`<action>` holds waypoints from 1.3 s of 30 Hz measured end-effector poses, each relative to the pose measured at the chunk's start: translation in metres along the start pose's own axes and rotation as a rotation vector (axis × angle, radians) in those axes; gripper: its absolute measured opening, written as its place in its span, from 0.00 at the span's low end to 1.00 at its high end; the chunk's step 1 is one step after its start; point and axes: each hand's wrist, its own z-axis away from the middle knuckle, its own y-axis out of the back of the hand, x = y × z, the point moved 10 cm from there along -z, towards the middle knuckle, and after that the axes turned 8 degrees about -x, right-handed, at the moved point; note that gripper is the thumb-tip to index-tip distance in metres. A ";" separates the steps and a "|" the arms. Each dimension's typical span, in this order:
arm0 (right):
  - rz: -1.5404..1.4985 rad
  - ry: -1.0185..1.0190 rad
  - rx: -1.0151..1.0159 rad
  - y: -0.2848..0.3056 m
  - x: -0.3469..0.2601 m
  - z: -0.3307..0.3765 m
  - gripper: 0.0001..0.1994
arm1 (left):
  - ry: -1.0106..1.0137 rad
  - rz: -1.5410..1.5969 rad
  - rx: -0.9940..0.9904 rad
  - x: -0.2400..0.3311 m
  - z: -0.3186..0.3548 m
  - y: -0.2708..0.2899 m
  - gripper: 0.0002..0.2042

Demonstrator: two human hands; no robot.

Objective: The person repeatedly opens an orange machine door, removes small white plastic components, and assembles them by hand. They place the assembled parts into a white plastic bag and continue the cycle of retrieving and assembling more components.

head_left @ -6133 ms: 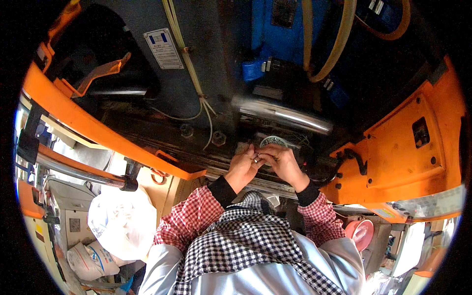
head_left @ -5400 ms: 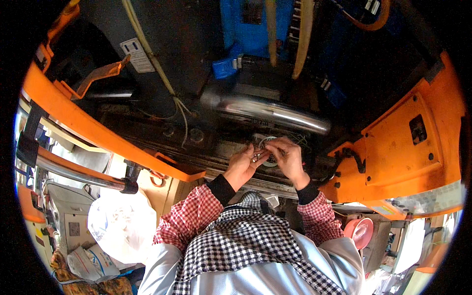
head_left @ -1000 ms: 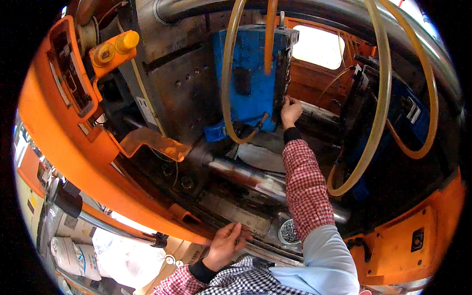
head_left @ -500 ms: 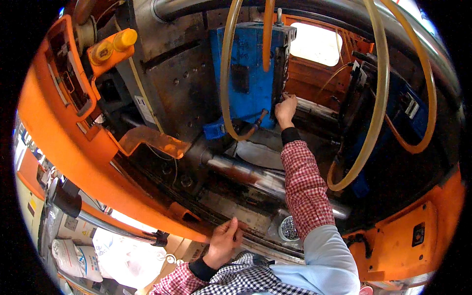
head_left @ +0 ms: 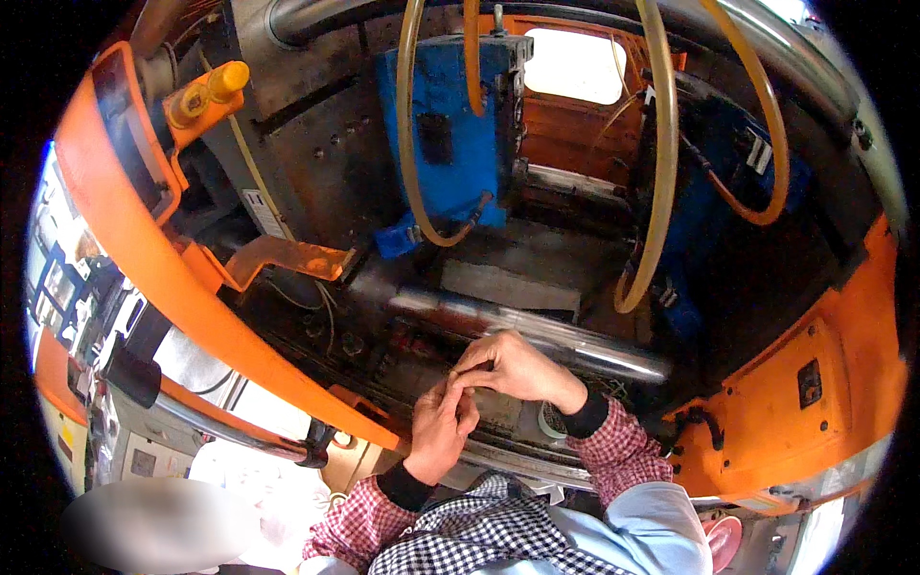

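My right hand (head_left: 515,367) is closed in a pinch, its fingertips meeting those of my left hand (head_left: 439,433) above the machine's front edge. The left fingers are bent together too. Whatever lies between the fingertips is hidden or too small to name. Just below my right wrist, a round tub (head_left: 552,422) is partly covered by the sleeve. Beyond the hands stands a blue mould block (head_left: 460,144) with a dark face along its right side. Opposite it on the right is a second blue mould block (head_left: 714,192), mostly in shadow.
A shiny steel bar (head_left: 537,331) crosses behind my hands. Yellowish hoses (head_left: 661,144) hang in loops before the blocks. An orange guard (head_left: 220,326) curves along the left, and an orange panel (head_left: 776,402) stands at the right. White bags (head_left: 278,489) lie at lower left.
My right hand has come back from the left blue block's dark face to meet my left hand. The view has shifted slightly, and a blurred patch appears at lower left.
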 end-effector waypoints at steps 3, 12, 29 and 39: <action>0.020 -0.041 0.024 0.001 -0.008 0.014 0.07 | 0.010 0.045 -0.004 -0.002 -0.002 -0.006 0.16; 0.317 0.063 0.366 0.039 -0.014 0.021 0.03 | -0.010 0.114 0.010 0.001 -0.010 -0.009 0.19; -0.276 -0.176 1.280 0.260 0.214 -0.066 0.08 | 0.140 0.071 0.010 -0.021 -0.002 -0.016 0.13; -0.451 -0.141 1.220 0.274 0.233 -0.059 0.10 | 0.140 0.122 0.175 -0.021 0.006 -0.010 0.11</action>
